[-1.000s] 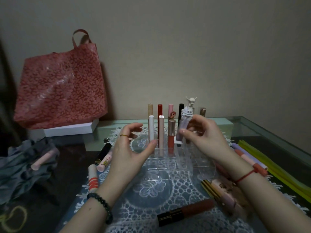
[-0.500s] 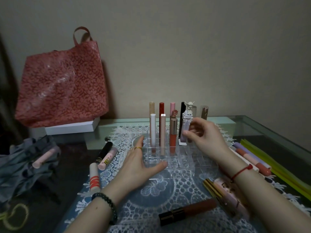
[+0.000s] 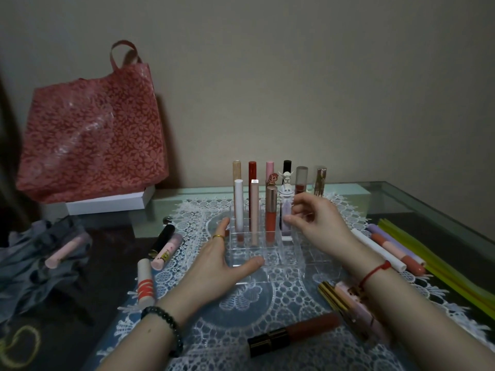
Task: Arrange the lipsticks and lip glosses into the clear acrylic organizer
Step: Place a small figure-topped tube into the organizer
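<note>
Inspection found the figurine-capped gloss (image 3: 286, 212) standing in the second row of the clear acrylic organizer (image 3: 290, 257), fourth cell from the left. Its long axis was vertical and its white base appeared seated in the cell. The right hand (image 3: 317, 222) was the nearer one. Its thumb and curled fingers (image 3: 297, 202) were pinched on the tube's pale lilac barrel just below the cap, so the tube lay directly at the fingertips, on their left side. The left hand (image 3: 221, 263) lay flat against the organizer's left wall, fingers straight and together and the thumb spread along the front wall, holding nothing. The organizer sat on the lace mat (image 3: 257, 303) near the middle of the desk (image 3: 417, 199), with its front rows unfilled. The gloss was slim, translucent and top-heavy under a white horned figurine. In my judgement it would tip easily if released off-vertical, so the fingers should part cleanly and withdraw upward. Loose tubes remained outside the organizer: a white tube (image 3: 377, 249) toward the right edge, a dark-capped lipstick (image 3: 294, 334) toward the near edge, and a red-striped tube (image 3: 146, 283) toward the left.
</note>
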The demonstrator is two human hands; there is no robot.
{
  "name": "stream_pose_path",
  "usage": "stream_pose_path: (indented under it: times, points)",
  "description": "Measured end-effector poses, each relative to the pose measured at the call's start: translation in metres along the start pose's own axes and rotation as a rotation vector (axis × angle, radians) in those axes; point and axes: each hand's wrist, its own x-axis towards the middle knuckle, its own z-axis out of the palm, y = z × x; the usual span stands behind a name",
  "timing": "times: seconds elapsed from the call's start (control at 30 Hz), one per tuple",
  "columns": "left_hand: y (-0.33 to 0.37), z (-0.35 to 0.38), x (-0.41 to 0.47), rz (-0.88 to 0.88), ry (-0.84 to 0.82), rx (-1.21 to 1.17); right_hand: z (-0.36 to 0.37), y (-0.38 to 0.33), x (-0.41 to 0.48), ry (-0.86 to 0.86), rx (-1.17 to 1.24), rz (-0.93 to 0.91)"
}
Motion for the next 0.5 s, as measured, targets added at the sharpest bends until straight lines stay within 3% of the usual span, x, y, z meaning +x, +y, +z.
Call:
stream_pose_path:
  times: [0.5]
  points:
    - [0.0025,-0.0002,-0.0014,-0.004,-0.005,-0.009,0.0001,0.0009,0.0022,-0.029,0.189,0.051]
